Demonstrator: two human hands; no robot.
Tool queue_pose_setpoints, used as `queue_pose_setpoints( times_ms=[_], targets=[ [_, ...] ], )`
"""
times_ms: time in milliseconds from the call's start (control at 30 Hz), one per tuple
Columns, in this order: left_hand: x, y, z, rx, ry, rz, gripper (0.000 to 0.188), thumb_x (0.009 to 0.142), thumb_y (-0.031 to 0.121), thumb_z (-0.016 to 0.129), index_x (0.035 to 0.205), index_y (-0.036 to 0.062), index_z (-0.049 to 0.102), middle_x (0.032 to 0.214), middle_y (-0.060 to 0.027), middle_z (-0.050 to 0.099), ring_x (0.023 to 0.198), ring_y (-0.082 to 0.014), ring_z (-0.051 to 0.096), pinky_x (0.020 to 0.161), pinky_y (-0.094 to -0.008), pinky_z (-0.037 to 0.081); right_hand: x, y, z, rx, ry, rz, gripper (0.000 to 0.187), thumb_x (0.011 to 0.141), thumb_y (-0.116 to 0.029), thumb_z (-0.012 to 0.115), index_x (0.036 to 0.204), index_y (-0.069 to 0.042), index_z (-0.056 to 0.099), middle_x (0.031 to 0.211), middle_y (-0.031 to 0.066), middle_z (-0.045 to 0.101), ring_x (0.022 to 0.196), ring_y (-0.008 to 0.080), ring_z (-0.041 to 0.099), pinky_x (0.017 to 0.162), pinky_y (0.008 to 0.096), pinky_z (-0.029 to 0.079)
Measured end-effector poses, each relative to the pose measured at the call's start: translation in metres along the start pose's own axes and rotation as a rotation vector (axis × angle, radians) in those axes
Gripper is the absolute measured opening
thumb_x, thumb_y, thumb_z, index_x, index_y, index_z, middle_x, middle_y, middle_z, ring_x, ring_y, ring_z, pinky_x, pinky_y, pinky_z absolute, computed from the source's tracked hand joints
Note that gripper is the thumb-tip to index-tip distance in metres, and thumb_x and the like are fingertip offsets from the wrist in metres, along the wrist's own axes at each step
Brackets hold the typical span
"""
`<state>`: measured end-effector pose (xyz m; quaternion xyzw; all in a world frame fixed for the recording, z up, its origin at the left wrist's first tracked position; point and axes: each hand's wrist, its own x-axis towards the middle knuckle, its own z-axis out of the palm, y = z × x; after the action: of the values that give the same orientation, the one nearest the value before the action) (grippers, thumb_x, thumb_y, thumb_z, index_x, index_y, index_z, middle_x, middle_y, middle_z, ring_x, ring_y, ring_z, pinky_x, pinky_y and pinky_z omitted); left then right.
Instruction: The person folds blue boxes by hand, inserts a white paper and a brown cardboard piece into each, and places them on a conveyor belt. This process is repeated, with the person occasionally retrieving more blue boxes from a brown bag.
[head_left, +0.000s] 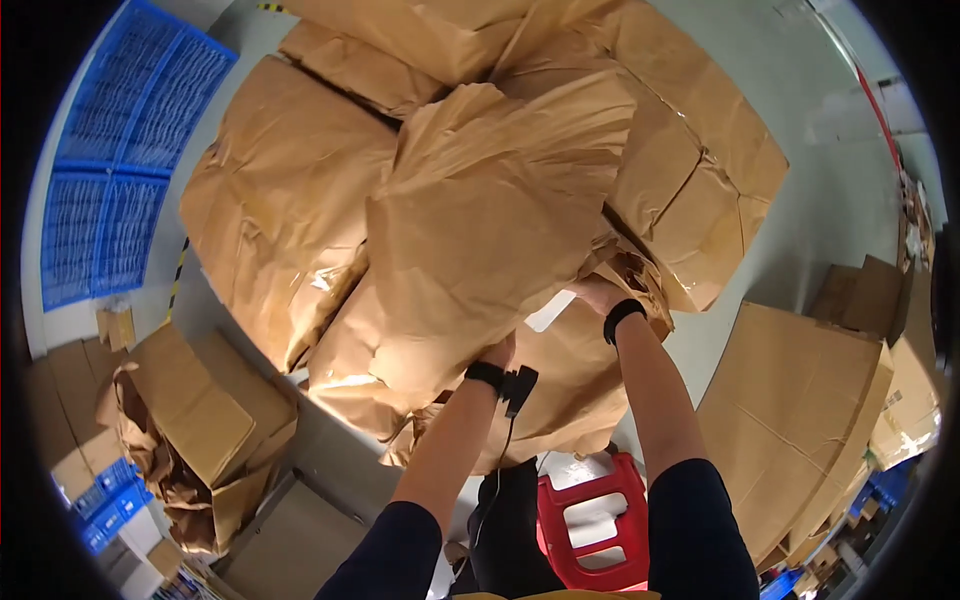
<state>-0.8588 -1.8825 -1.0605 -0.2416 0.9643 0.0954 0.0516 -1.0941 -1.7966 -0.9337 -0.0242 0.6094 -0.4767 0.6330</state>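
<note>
From the head camera, I look down on my two forearms reaching up into a big crumpled brown paper sack (490,220). My left hand (497,352) presses under its lower fold, mostly hidden by the paper, so I cannot tell how its fingers lie. My right hand (597,293) is clenched on a bunched edge of the same sack at its right side. The sack rests on a heap of paper-wrapped bundles (280,200) and leans toward me.

I judge the paper could tear where my right hand bunches it, since the weight hangs from that one edge. The sack could also slide off the heap toward the red plastic stool (590,520) by my legs, because the bundles below are rounded and slick with tape.

To my left stand blue plastic crates (120,130), ribbed and stacked upright. Lower left sits an open cardboard box (200,420) lined with torn brown paper. On my right lie flattened cardboard sheets (790,400), plain tan.
</note>
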Motion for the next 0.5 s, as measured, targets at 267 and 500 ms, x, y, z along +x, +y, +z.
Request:
queue_pose_setpoints(
  times_ms=[267, 500],
  targets=[
    [0.035, -0.007, -0.002, -0.992, -0.058, -0.165, 0.037, 0.092, 0.021, 0.045, 0.123, 0.0008, 0.047, 0.122, -0.0134, 0.052, 0.112, -0.0249, 0.05, 0.099, -0.0371, 0.038, -0.027, 0.007, 0.056, -0.284, 0.122, -0.221, 0.079, 0.072, -0.042, 0.07, 0.129, 0.001, 0.039, 0.124, 0.0119, 0.051, 0.108, 0.0202, 0.051, 0.093, 0.0328, 0.04],
    [-0.11, -0.009, -0.073, -2.071, -0.297, -0.751, 0.047, 0.093, 0.042, 0.037, 0.125, 0.0088, 0.047, 0.121, -0.0087, 0.054, 0.113, -0.0268, 0.049, 0.101, -0.0378, 0.036, -0.125, 0.093, 0.167, 0.187, 0.205, -0.204, 0.079, 0.074, -0.047, 0.07, 0.128, 0.002, 0.038, 0.119, 0.0117, 0.052, 0.113, 0.0199, 0.047, 0.093, 0.0318, 0.04]
  ],
)
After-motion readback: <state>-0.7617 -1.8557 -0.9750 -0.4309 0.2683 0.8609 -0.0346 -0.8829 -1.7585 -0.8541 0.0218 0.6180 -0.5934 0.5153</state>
